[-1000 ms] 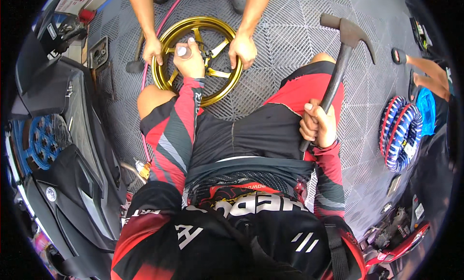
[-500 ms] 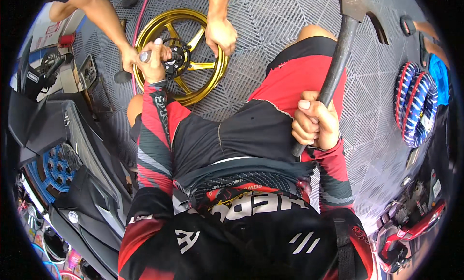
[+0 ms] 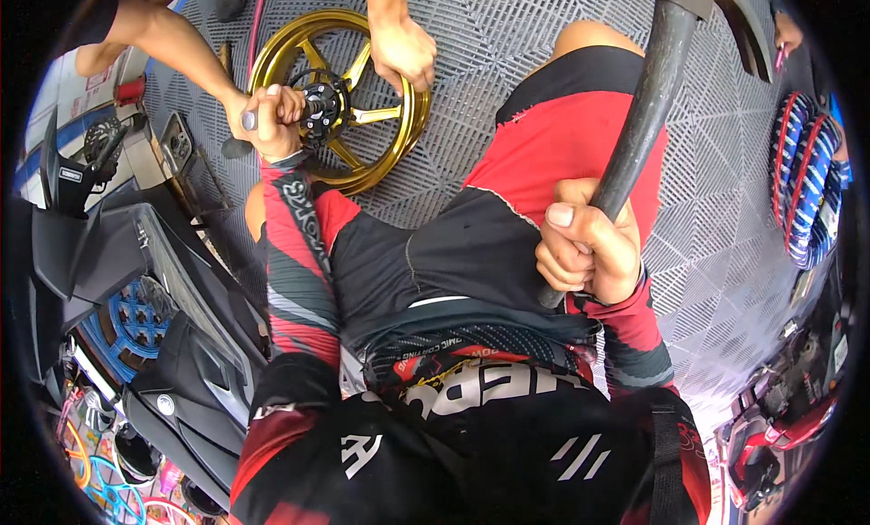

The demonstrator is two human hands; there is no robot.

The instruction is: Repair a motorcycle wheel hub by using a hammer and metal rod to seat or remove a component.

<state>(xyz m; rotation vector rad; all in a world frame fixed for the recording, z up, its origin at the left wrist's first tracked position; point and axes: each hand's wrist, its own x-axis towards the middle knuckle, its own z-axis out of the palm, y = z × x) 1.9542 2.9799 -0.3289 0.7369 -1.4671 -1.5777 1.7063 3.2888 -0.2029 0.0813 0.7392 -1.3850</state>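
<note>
My right hand (image 3: 589,244) is wrapped round the lower handle of a claw hammer (image 3: 642,117), raised with its head at the top edge. My left hand (image 3: 272,126) grips a short metal rod (image 3: 249,121), fingers closed round it; its blunt grey end shows, and the other end points into the dark hub (image 3: 324,106) of a gold wheel (image 3: 412,131). The wheel lies on the floor beyond my knees. A co-worker's hand (image 3: 405,55) holds the wheel's right rim; the other, partly hidden behind my left hand, is at the left rim.
A black scooter body (image 3: 181,362) stands close on my left. Tyres in striped wrapping (image 3: 807,180) lie at the right, near another person's hand (image 3: 787,31). Grey grid tiles (image 3: 507,35) cover the floor. Red and dark parts (image 3: 770,443) are at the lower right.
The hammer and my right hand appear slightly larger, and the hammer head has shifted right and up. My left hand has turned a little on the rod, still at the hub.
</note>
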